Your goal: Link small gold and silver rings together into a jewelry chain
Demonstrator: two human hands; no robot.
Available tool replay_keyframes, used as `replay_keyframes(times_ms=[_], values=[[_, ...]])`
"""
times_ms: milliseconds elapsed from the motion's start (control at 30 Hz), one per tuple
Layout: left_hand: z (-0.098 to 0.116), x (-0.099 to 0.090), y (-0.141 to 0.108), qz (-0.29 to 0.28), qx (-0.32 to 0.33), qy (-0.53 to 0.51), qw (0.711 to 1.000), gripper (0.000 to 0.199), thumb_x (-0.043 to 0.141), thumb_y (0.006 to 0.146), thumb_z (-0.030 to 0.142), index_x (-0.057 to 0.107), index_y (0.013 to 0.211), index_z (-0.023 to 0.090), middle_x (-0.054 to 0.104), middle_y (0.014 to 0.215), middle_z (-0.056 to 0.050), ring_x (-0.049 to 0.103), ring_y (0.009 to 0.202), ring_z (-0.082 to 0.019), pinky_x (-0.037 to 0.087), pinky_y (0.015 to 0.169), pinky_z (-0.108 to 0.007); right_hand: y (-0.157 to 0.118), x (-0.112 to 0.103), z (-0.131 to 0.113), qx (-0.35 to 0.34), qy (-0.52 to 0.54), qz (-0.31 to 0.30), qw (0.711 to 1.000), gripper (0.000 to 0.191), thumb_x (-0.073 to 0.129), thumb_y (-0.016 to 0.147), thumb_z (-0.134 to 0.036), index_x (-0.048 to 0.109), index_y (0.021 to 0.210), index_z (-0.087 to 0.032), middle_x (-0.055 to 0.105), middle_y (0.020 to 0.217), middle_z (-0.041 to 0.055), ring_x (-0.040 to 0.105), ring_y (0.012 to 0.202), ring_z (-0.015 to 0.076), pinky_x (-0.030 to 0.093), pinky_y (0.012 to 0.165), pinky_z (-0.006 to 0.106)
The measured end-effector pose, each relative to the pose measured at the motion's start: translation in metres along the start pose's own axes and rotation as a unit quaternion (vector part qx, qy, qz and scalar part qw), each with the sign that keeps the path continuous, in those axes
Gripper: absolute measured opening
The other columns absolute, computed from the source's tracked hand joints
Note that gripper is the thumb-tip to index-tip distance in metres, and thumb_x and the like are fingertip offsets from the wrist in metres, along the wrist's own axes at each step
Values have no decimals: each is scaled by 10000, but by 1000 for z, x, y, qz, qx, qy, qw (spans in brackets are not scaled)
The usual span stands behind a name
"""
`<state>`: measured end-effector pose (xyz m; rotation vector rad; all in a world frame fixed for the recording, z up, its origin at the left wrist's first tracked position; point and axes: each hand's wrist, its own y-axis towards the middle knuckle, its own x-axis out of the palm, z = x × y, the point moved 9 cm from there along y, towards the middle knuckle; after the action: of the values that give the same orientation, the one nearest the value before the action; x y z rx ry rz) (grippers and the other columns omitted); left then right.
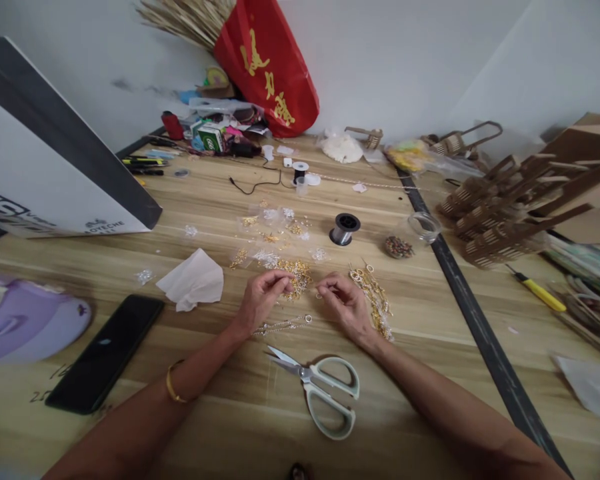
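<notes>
My left hand (pixel 263 297) is closed in a pinch at the left edge of a pile of small gold and silver pieces (pixel 296 277). Opposite it, my right hand (pixel 347 303) also pinches, just right of that pile. Whatever the fingertips hold is too small to make out. A bundle of gold and silver chains (pixel 373 293) lies beside my right hand. Below my left hand rests a silver chain (pixel 285 325) with a ring at its end. Scissors with pale handles (pixel 315 387) lie partly spread between my forearms.
Behind the hands stand a wire spool (pixel 345 230), a bead-filled dish (pixel 399 247) and small bags of findings (pixel 267 257). A phone (pixel 105 353), a paper tissue (pixel 193 281) and a large box (pixel 55 160) are on the left. Wooden baskets (pixel 500 213) and a yellow-handled cutter (pixel 543 293) are right.
</notes>
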<state>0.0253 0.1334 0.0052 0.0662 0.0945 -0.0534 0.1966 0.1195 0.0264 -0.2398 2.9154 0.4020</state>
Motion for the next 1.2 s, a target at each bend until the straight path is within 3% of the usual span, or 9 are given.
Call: replay_keyframes(times_ms=[167,433,533,667,867,967,1033,1200], values=[[-6,-1,0,-1,-4,3,1000,213,606,779,311,687,880,142,683,714,-38,630,694,-152,508,705,-261,1,-10,3,-29,-32,41,998,156,577,847,-332,642,803,-197,570,760,29,516,689,146,386,548,243],[-6,-1,1,2,-6,0,1000,211,621,765,318,694,863,146,680,704,-32,625,687,-150,498,697,-252,-4,-2,-4,-93,-101,23,990,131,550,868,-282,664,862,-215,578,728,31,528,675,155,435,574,273],[-4,0,0,0,-6,1,1000,204,619,769,310,694,861,144,680,700,-31,622,683,-148,493,694,-247,-12,13,-15,-154,-133,-37,978,142,511,890,-237,647,912,-206,606,775,52,552,711,163,466,640,300],[-3,0,0,-6,-4,10,1000,196,617,776,300,690,868,143,670,700,-26,621,688,-146,495,704,-248,-28,38,-26,-247,-192,-145,939,159,483,904,-185,613,996,-189,632,877,73,571,784,161,478,674,281],[-3,7,-2,-38,5,32,999,205,603,795,305,694,877,142,680,723,-32,628,700,-151,501,707,-249,-37,49,-31,-310,-254,-179,898,155,467,907,-162,599,987,-178,640,879,72,575,795,163,477,686,275],[-3,12,-3,-60,16,46,997,204,593,804,299,697,893,147,693,754,-39,637,730,-159,498,722,-254,-34,45,-34,-303,-241,-168,906,155,466,903,-164,597,984,-180,636,879,77,576,816,167,479,691,275],[-3,13,-4,-65,20,54,996,200,590,806,289,697,899,148,700,766,-43,643,739,-163,498,728,-259,-27,34,-36,-272,-212,-132,929,142,470,897,-178,595,965,-184,629,873,77,572,812,169,478,692,282],[-2,20,-5,-79,16,46,996,196,591,802,271,698,897,137,715,826,-65,654,773,-172,503,734,-267,3,-11,-15,-106,-95,17,990,117,517,874,-234,594,803,-182,571,785,35,541,748,152,443,662,271]])
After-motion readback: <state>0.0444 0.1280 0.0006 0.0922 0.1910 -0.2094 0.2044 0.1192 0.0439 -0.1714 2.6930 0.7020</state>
